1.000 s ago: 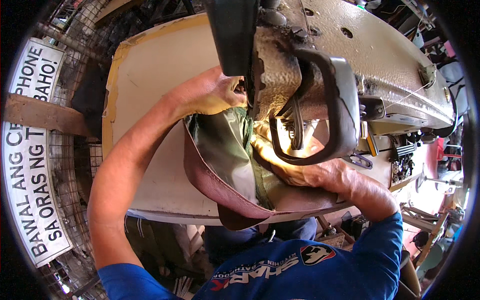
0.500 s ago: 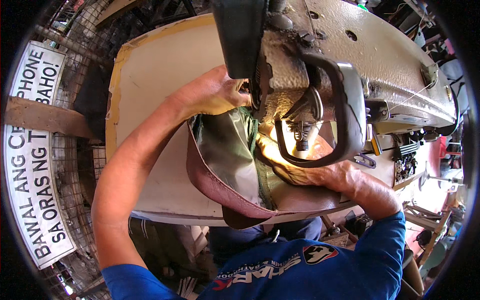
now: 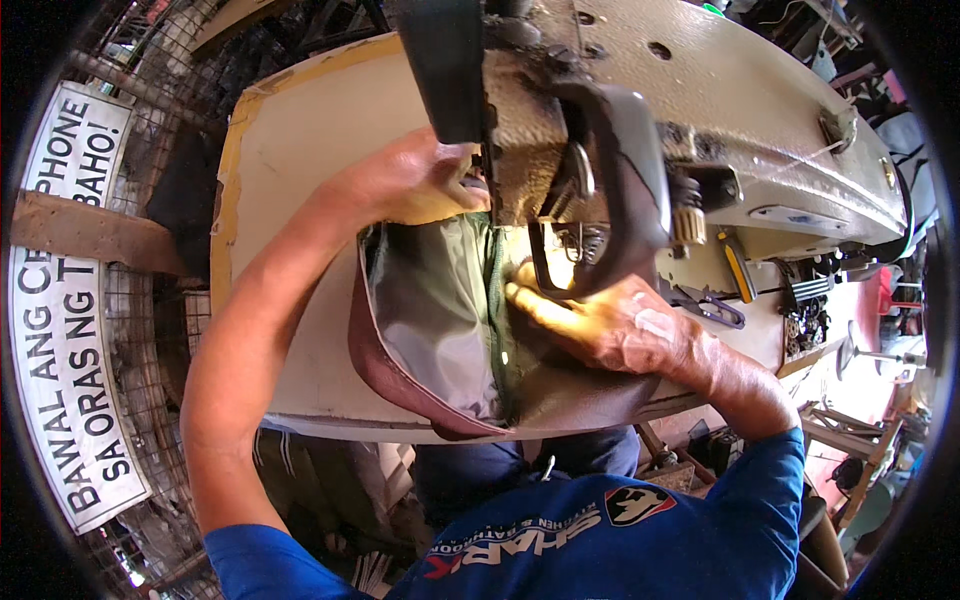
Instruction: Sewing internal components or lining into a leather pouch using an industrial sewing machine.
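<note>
A dark brown leather piece [image 3: 580,385] with a grey-green lining [image 3: 435,300], looking like a bag or pouch, lies spread on the table under a sewing machine [image 3: 640,130]. A green zipper-like strip [image 3: 497,310] runs along the lining. My left hand [image 3: 440,185] is at the far edge of the lining, and its fingers are mostly hidden behind the machine's head. My right hand [image 3: 615,325] rests on the leather to the right of the strip, fingers stretched toward the lit needle area, partly behind the machine's dark curved guard [image 3: 645,190].
Scissors [image 3: 715,310] and a yellow-and-black cutter [image 3: 738,268] lie on the table to the right. The pale tabletop [image 3: 310,130] has a taped, worn edge. A wire mesh [image 3: 180,60] and a white sign [image 3: 75,400] stand at the left.
The leather piece has shifted left and a little away from me. My right hand lies flatter, with more of its back in sight. The machine appears farther left in the picture.
</note>
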Tool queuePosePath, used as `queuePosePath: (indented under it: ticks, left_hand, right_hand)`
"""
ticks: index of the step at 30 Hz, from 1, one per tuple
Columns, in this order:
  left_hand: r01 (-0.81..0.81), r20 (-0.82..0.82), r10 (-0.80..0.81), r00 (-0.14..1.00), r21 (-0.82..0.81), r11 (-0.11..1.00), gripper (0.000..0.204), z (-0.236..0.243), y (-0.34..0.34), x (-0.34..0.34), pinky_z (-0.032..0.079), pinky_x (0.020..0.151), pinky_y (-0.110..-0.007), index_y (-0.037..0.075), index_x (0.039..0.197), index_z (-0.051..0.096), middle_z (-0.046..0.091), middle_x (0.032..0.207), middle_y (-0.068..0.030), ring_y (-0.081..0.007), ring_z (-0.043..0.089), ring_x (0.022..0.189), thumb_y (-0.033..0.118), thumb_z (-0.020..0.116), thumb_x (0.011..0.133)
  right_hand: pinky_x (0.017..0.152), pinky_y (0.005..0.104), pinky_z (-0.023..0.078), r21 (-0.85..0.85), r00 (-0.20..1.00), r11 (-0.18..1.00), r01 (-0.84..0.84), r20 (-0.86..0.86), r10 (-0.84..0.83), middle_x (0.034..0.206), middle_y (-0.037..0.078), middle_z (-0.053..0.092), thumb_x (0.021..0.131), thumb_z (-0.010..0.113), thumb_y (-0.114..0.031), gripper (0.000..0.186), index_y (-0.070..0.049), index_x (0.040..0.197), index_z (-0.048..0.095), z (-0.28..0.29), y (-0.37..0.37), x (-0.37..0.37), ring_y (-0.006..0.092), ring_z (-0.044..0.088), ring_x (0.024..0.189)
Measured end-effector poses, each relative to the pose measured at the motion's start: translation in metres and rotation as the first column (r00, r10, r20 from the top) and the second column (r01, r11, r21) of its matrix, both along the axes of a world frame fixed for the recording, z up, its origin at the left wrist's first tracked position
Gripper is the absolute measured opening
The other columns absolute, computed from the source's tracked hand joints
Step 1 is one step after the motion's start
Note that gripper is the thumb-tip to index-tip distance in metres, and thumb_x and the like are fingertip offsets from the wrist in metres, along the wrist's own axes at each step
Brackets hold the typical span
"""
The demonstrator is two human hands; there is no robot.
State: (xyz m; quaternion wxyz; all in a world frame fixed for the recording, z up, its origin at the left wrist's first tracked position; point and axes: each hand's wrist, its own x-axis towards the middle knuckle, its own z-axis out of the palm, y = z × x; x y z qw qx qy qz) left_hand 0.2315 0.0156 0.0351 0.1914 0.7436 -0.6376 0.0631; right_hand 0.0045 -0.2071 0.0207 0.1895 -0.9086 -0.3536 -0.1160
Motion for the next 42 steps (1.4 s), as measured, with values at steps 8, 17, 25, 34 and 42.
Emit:
queuePosePath:
  ticks: [8,17,25,34,42]
  left_hand:
    - [-0.078,-0.039,0.100,0.994,0.372,0.925,0.029,0.085,0.007,-0.094,0.050,0.101,-0.046,0.003,0.111,0.066,0.066,0.109,-0.0131,-0.0329,0.062,0.111,0.019,0.071,0.087]
    - [-0.012,0.072,-0.006,0.997,0.252,0.968,0.040,0.044,0.015,-0.123,0.044,0.106,-0.046,0.004,0.129,0.062,0.065,0.127,-0.0121,-0.0301,0.060,0.114,0.016,0.064,0.092]
    - [-0.042,0.165,0.007,0.986,0.207,0.977,0.044,0.031,0.019,-0.129,0.043,0.100,-0.041,0.004,0.130,0.061,0.064,0.121,-0.0078,-0.0249,0.056,0.112,0.016,0.065,0.088]
    - [-0.070,0.138,0.044,0.989,0.193,0.979,0.051,0.023,0.021,-0.136,0.041,0.106,-0.044,0.003,0.133,0.059,0.061,0.133,-0.0086,-0.0274,0.054,0.119,0.015,0.066,0.084]
    - [-0.102,0.123,0.078,0.989,0.203,0.974,0.043,0.020,0.019,-0.138,0.041,0.106,-0.045,0.003,0.128,0.062,0.063,0.130,-0.0096,-0.0277,0.055,0.118,0.013,0.062,0.086]
  right_hand:
    - [0.084,0.0401,0.055,-0.108,0.994,0.991,0.077,-0.070,-0.085,0.120,0.012,0.066,0.091,0.068,-0.022,0.047,-0.002,0.132,0.057,-0.004,0.002,-0.001,0.0280,0.066,0.097]
    - [0.090,0.0407,0.055,-0.062,0.994,0.994,0.091,-0.050,-0.094,0.131,0.013,0.063,0.089,0.070,-0.018,0.042,-0.006,0.129,0.061,-0.005,0.006,-0.003,0.0296,0.064,0.105]
    - [0.086,0.0411,0.054,-0.019,0.990,0.991,0.130,-0.049,-0.130,0.118,0.013,0.064,0.090,0.068,-0.018,0.041,-0.004,0.128,0.062,-0.003,0.007,-0.004,0.0309,0.065,0.101]
    - [0.087,0.0427,0.053,0.007,0.979,0.981,0.196,-0.065,-0.196,0.102,0.013,0.065,0.092,0.067,-0.019,0.041,-0.004,0.129,0.062,-0.004,0.003,-0.006,0.0320,0.063,0.094]
    - [0.084,0.0457,0.051,-0.071,0.950,0.953,0.294,0.132,-0.283,0.091,0.013,0.063,0.089,0.069,-0.023,0.018,-0.007,0.097,0.068,0.000,-0.001,0.009,0.0313,0.062,0.092]
